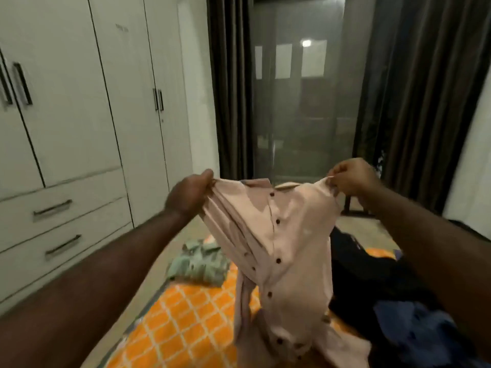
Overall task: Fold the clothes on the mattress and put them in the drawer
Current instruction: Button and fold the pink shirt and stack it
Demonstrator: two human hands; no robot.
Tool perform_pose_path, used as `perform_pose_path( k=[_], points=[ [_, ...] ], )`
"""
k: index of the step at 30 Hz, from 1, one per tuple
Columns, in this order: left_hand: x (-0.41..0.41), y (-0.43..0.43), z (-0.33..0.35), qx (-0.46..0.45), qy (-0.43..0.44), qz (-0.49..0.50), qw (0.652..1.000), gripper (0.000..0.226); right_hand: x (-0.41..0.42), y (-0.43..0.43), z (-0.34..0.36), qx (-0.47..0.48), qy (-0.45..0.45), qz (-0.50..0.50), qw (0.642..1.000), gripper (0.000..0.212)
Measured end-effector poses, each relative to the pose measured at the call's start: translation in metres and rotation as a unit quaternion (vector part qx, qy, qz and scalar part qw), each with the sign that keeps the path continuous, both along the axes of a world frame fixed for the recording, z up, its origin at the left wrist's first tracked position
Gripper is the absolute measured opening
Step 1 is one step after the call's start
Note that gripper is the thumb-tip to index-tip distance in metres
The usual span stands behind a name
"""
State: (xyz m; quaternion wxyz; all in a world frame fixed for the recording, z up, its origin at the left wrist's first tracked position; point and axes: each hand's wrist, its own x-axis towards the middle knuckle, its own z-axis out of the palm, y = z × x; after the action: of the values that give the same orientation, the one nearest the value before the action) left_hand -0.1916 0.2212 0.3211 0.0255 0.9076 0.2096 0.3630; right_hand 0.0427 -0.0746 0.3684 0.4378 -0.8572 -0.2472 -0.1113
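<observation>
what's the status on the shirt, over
Left hand and right hand each grip a shoulder of the pink shirt, held up over the mattress. Not folded yet. Drawers shut; dark clothes piled at right.

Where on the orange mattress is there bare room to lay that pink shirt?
The widest bare patch of mattress lies between the green patterned garment and the near edge, left of the pink shirt hanging from the left hand and right hand. The right side is crowded: a dark clothes pile and a blue garment cover it.
</observation>
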Motion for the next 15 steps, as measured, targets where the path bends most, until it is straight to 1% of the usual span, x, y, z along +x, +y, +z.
perform_pose_path(
  k=[1,3,4,5,6,7,8,9,10,11,12,13,14,15],
  points=[
    [0.0,0.009,0.035,-0.013,-0.031,0.003,0.999,0.021,0.007,-0.006,0.031,0.058,-0.044,-0.042,0.996,0.002],
    [-0.002,0.019,0.099,-0.045,-0.109,-0.016,0.993,0.034,0.021,-0.022,0.082,0.15,-0.17,-0.127,0.966,0.012],
    [-0.005,0.021,0.127,-0.048,-0.139,-0.031,0.989,0.039,0.028,-0.028,0.102,0.154,-0.219,-0.129,0.955,0.014],
    [-0.009,0.021,0.152,-0.039,-0.158,-0.052,0.985,0.042,0.034,-0.032,0.119,0.104,-0.251,-0.11,0.956,0.015],
    [-0.013,0.018,0.174,-0.033,-0.162,-0.073,0.984,0.045,0.036,-0.036,0.133,0.027,-0.252,-0.084,0.964,0.017],
    [-0.016,0.019,0.195,-0.024,-0.148,-0.082,0.985,0.05,0.039,-0.04,0.145,-0.04,-0.236,-0.069,0.968,0.019],
    [-0.022,0.02,0.209,-0.007,-0.116,-0.082,0.99,0.059,0.038,-0.042,0.154,-0.064,-0.214,-0.067,0.973,0.021],
    [-0.026,0.022,0.221,0.003,-0.076,-0.08,0.994,0.07,0.038,-0.046,0.164,-0.052,-0.203,-0.075,0.975,0.022],
    [-0.028,0.026,0.232,0.004,-0.041,-0.077,0.996,0.077,0.038,-0.051,0.173,-0.013,-0.195,-0.081,0.977,0.022],
    [-0.031,0.028,0.24,0.051,-0.005,-0.058,0.997,0.078,0.038,-0.054,0.18,0.027,-0.181,-0.089,0.979,0.022],
    [-0.031,0.026,0.248,0.039,0.02,-0.054,0.998,0.072,0.036,-0.058,0.185,0.057,-0.156,-0.095,0.982,0.021],
    [-0.03,0.027,0.252,0.044,0.038,-0.047,0.997,0.063,0.033,-0.061,0.189,0.066,-0.123,-0.098,0.985,0.019],
    [-0.031,0.024,0.253,0.049,0.052,-0.054,0.996,0.049,0.03,-0.064,0.192,0.082,-0.083,-0.095,0.989,0.018],
    [-0.032,0.021,0.254,0.053,0.069,-0.053,0.995,0.029,0.028,-0.066,0.194,0.113,-0.037,-0.088,0.989,0.017]
  ],
)
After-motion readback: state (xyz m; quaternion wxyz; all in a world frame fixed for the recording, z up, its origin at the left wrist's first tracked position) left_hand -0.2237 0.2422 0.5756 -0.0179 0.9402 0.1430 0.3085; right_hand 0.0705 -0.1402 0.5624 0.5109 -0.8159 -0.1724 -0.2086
